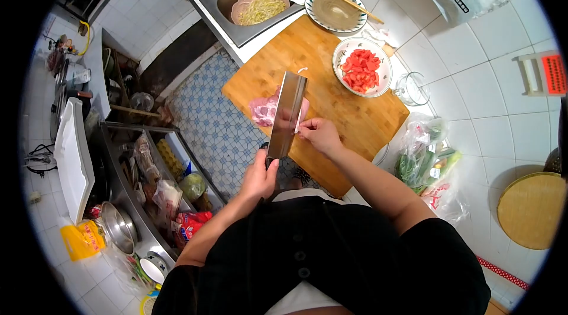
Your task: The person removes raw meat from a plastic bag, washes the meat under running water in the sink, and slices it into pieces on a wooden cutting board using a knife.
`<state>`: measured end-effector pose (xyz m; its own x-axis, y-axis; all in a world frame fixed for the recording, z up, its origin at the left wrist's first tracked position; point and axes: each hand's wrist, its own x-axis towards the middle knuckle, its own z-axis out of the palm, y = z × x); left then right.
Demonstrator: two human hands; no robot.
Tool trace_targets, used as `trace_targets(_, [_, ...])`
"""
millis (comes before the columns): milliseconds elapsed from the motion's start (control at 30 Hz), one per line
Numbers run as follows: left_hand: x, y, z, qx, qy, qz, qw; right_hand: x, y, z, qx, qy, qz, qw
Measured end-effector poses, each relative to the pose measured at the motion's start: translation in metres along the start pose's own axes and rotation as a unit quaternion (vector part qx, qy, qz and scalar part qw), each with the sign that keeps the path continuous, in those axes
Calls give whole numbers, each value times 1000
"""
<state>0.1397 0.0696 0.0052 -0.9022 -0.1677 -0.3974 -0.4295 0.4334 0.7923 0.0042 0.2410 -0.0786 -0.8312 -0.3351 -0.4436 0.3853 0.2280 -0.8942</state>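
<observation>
My left hand (258,176) is wrapped round the handle of a cleaver (287,115), whose broad blade stands upright over the cutting board (331,155). Beneath and behind the blade lies a piece of raw pink meat (264,109), partly hidden by it. On the blade's other side, my right hand (322,136) pinches a thin pale strip (297,124) at the edge of the meat; whether it is fat or meat I cannot tell. A small white scrap (302,70) sits on the board beyond the cleaver's tip.
A bowl of chopped tomato (360,71) rests on the board's right side. Behind are a plate with chopsticks (335,10) and a sink (231,4) holding a pink bowl of sprouts (260,7). A glass (412,89) and bagged vegetables (427,158) stand right. Open drawers (163,167) are left.
</observation>
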Motion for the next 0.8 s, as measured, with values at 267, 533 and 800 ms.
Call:
trace_targets(267, [-9,6,14,49,42,40,997,-4,-4,4,23,-18,-13,999])
trace_targets(533, [23,22,27,16,77,79,994,1,3,7,-26,20,-46,998])
trace_targets(800, [14,10,36,57,97,118,987,-14,2,11,-91,-1,-86,992])
